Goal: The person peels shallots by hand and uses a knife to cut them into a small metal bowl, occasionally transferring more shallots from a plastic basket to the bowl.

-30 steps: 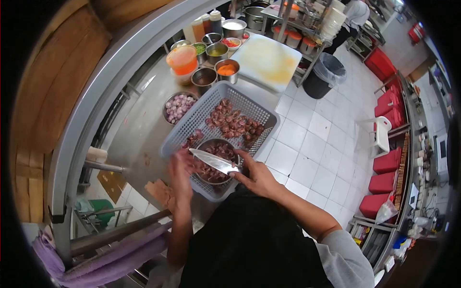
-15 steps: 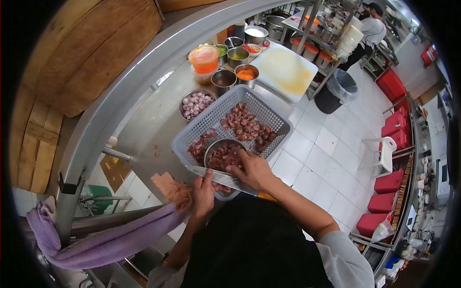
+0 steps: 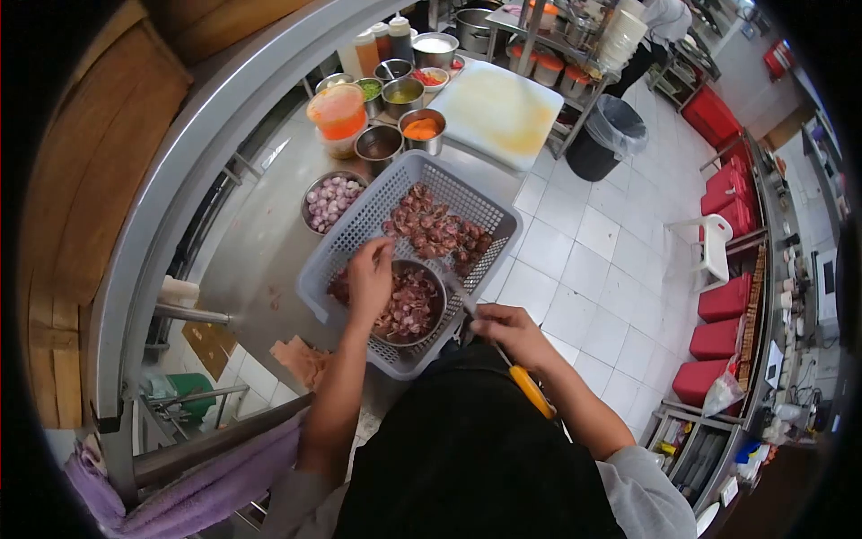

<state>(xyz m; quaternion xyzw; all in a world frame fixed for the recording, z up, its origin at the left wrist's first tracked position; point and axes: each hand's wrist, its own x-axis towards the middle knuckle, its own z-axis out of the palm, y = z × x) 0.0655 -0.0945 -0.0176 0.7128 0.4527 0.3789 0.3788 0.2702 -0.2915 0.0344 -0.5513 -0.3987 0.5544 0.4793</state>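
My right hand (image 3: pixel 514 334) is closed around a knife (image 3: pixel 533 392) with a yellow handle. Its blade points up and left over a grey plastic basket (image 3: pixel 310 280). My left hand (image 3: pixel 370 280) hovers over the basket's left part, beside a round steel bowl (image 3: pixel 443 289) standing inside it. The fingers are curled together; whatever they hold is hidden. Reddish-purple skins and pieces (image 3: pixel 415 314) fill the bowl. Small unpeeled shallots (image 3: pixel 431 223) lie in the far part of the basket. To the left, a second steel bowl holds peeled shallots (image 3: pixel 334 199).
Beyond the basket stand steel pots, an orange-lidded tub (image 3: pixel 338 112), squeeze bottles and a white cutting board (image 3: pixel 494 112). A purple towel (image 3: pixel 215 476) hangs at lower left. A black bin (image 3: pixel 606 139) stands on the tiled floor; a person is partly visible behind it.
My left hand has moved from the blade up over the basket's left side. My right hand has drawn back right with the knife, leaving the bowl uncovered. The view has shifted.
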